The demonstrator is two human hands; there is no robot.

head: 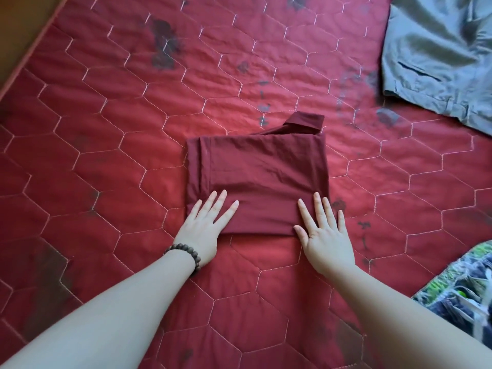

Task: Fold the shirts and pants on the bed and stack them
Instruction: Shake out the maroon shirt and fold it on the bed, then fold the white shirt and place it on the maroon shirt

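Folded maroon shirt (257,179): collar end pointed away from me; my left hand (206,225) and right hand (323,230) pressed its near corners, fingers straight and spread.

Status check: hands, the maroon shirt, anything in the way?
Both hands flat, left hand and right hand pressing near edge of folded maroon shirt. Grey garment unfolded, far right. Nothing in the way.

Red quilted mattress (133,129) (hexagon stitching, dark stains), brown floor (18,20) beyond.

red quilted bed (106,155) with folded maroon shirt (261,166), grey pants (439,57), patterned garment (463,291)
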